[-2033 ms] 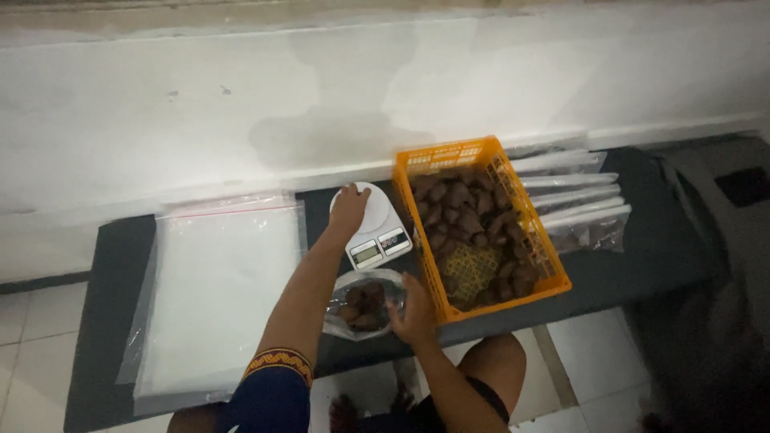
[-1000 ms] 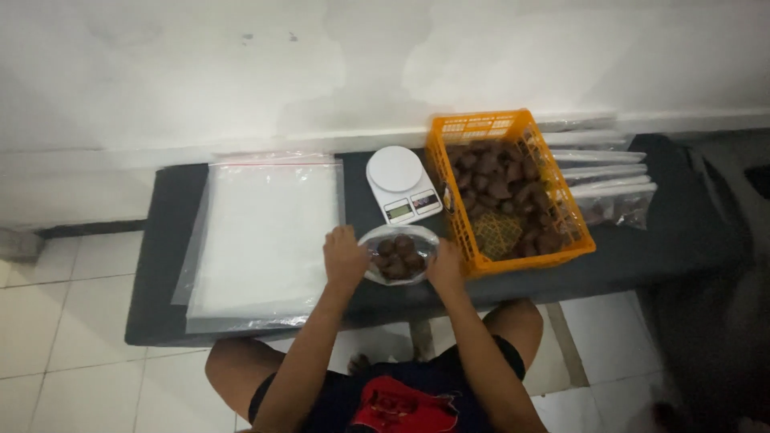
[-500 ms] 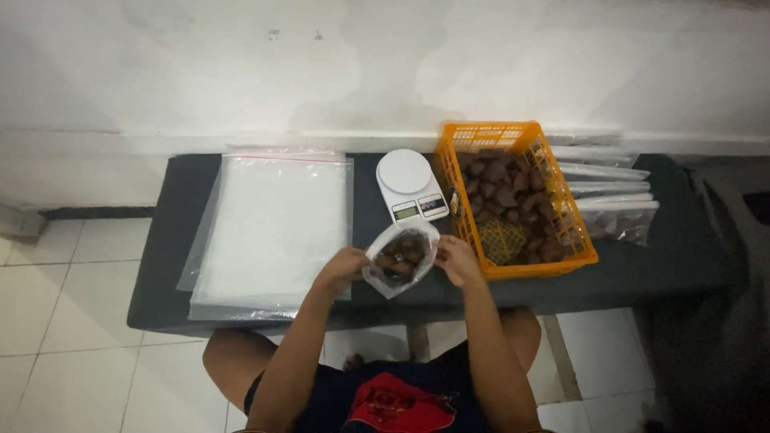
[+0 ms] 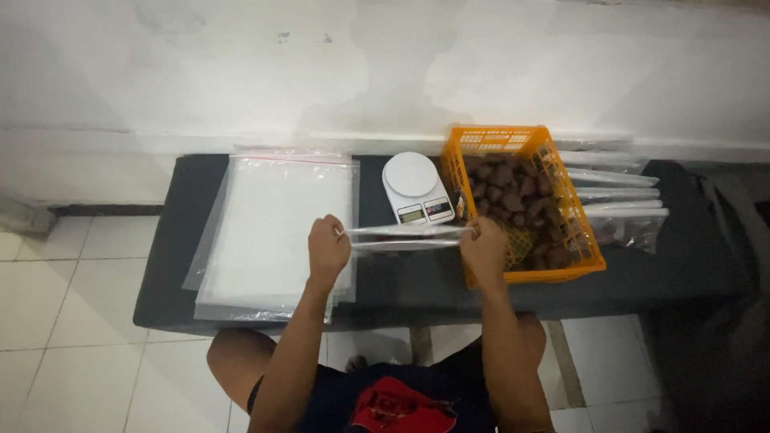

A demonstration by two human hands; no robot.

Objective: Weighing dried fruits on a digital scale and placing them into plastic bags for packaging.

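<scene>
Both hands hold one clear plastic bag [image 4: 405, 236] stretched flat between them, above the near part of the dark tabletop [image 4: 666, 256]. The left hand [image 4: 327, 247] is closed on the bag's left end and the right hand [image 4: 484, 244] is closed on its right end, so the top edge runs as a taut, pale strip from one fist to the other, just near of the white kitchen scale [image 4: 415, 188]. From this angle the bag's contents cannot be made out.

The bag looks thin, soft and slick; it probably sags and slides unless held at both top corners, as it is now. If it is loaded, the weight would hang below the strip, so pinching the film close to the edge seems the surer hold.

To the right stands an orange plastic crate [image 4: 565, 265] of dark brown lumps [image 4: 513, 188], touching or nearly touching the right hand. Beyond the crate, at the far right, lie several filled clear bags [image 4: 622, 204] in a row. On the left lies a stack of large empty clear bags [image 4: 281, 224], flat and overhanging the near edge a little.

The tabletop is a low, dark, matt surface set against a stained white wall [image 4: 241, 72]. Pale floor tiles [image 4: 72, 321] show on the near left, and the light is dim.
</scene>
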